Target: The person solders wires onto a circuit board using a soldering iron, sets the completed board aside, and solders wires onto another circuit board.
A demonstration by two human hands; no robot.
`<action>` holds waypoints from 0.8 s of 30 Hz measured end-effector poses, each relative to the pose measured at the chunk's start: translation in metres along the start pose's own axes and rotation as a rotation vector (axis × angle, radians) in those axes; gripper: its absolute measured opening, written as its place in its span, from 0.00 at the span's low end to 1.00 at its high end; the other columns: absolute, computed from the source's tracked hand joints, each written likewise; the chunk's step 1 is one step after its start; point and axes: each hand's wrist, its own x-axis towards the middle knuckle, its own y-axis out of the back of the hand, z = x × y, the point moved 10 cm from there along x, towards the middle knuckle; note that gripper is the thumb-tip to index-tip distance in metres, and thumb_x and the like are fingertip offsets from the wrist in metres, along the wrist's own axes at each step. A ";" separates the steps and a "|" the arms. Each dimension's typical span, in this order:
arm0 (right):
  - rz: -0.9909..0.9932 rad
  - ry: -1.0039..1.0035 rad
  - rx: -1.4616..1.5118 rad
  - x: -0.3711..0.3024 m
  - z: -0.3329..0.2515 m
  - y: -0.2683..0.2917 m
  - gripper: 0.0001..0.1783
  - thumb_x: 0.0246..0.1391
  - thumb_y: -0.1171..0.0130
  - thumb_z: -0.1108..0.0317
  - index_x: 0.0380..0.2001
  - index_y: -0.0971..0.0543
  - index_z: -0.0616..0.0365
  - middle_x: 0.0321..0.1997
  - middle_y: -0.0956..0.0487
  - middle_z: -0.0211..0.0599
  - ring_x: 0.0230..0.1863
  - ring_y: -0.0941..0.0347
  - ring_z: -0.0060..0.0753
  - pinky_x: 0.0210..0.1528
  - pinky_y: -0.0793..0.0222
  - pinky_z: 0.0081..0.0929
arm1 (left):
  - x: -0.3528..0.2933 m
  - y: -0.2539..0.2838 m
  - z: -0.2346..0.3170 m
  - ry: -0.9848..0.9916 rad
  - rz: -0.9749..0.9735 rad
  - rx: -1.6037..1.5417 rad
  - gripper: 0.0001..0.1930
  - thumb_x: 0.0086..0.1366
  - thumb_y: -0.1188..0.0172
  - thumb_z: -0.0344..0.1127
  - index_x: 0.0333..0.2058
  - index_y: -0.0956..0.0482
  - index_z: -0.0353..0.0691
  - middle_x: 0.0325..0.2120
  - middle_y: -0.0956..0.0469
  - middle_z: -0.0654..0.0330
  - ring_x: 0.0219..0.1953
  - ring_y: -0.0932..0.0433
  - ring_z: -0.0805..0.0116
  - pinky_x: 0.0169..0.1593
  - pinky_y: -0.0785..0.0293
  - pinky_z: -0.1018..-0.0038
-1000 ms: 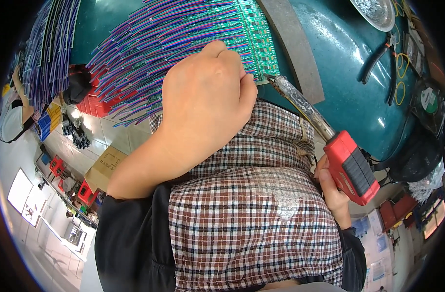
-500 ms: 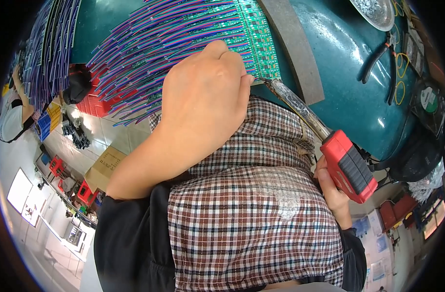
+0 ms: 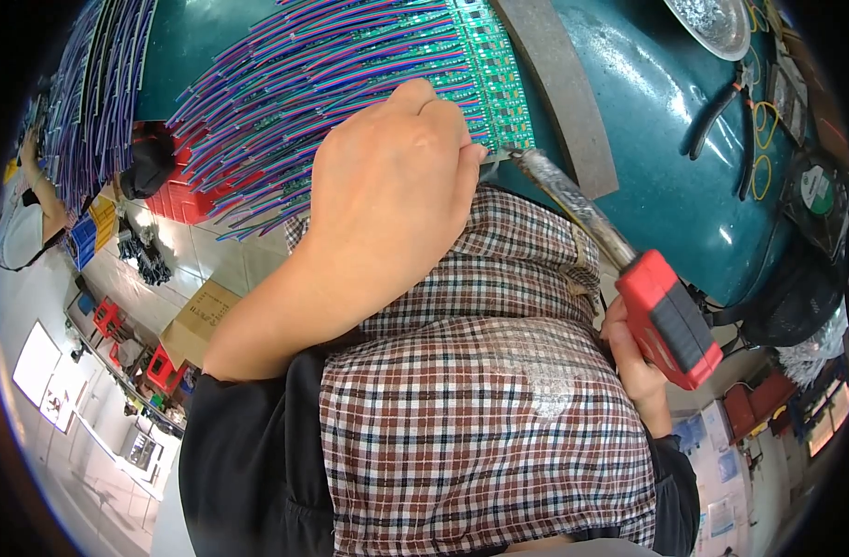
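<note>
A green circuit-board panel [image 3: 503, 88] lies at the table's near edge, with rows of coloured wires [image 3: 350, 60] running left from it. My left hand [image 3: 387, 176] is over the near rows, back upward, fingers closed in a pinch by the panel's near corner. What the pinch holds is hidden. My right hand [image 3: 636, 367], partly behind the tool, grips a soldering iron [image 3: 670, 320] with a red and black handle. The iron's metal shaft points up and left. Its dark tip is at the panel's near edge, just right of my left thumb.
A curved grey bar [image 3: 568, 102] lies right of the panel on the green table [image 3: 643, 121]. Farther right are pliers [image 3: 721, 116], a metal dish [image 3: 714, 23] and yellow wire loops [image 3: 765, 144]. More wire bundles [image 3: 104, 84] hang at far left, near another person's arm [image 3: 46, 186].
The soldering iron has shifted slightly, its handle a little right and down. My left hand stays almost in place, still pinched.
</note>
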 end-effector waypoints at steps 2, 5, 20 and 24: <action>-0.097 0.047 0.066 -0.004 -0.005 -0.004 0.09 0.57 0.45 0.80 0.42 0.24 0.66 0.32 0.24 0.37 0.31 0.29 0.27 0.35 0.31 0.26 | -0.001 0.001 0.001 -0.004 0.004 -0.008 0.09 0.61 0.32 0.33 0.26 0.23 0.38 0.25 0.26 0.57 0.22 0.23 0.58 0.28 0.30 0.63; -0.036 -0.050 0.074 -0.009 0.003 -0.002 0.08 0.58 0.44 0.77 0.41 0.24 0.65 0.31 0.25 0.37 0.30 0.29 0.26 0.34 0.32 0.25 | -0.002 0.000 0.001 0.003 0.014 -0.023 0.09 0.61 0.32 0.33 0.26 0.23 0.38 0.26 0.26 0.57 0.23 0.23 0.58 0.28 0.30 0.63; -0.049 0.050 0.057 -0.002 -0.005 -0.003 0.04 0.58 0.44 0.75 0.36 0.27 0.63 0.29 0.27 0.36 0.27 0.32 0.26 0.31 0.34 0.26 | 0.000 -0.001 -0.001 0.008 0.021 -0.006 0.09 0.61 0.32 0.33 0.26 0.23 0.38 0.26 0.26 0.57 0.23 0.24 0.58 0.28 0.30 0.62; 0.073 -0.043 0.247 0.011 -0.016 -0.001 0.06 0.60 0.44 0.74 0.39 0.29 0.63 0.29 0.29 0.36 0.25 0.34 0.24 0.29 0.36 0.23 | -0.002 -0.001 -0.001 0.020 0.021 -0.015 0.09 0.60 0.31 0.32 0.26 0.23 0.39 0.26 0.26 0.57 0.26 0.23 0.56 0.31 0.29 0.62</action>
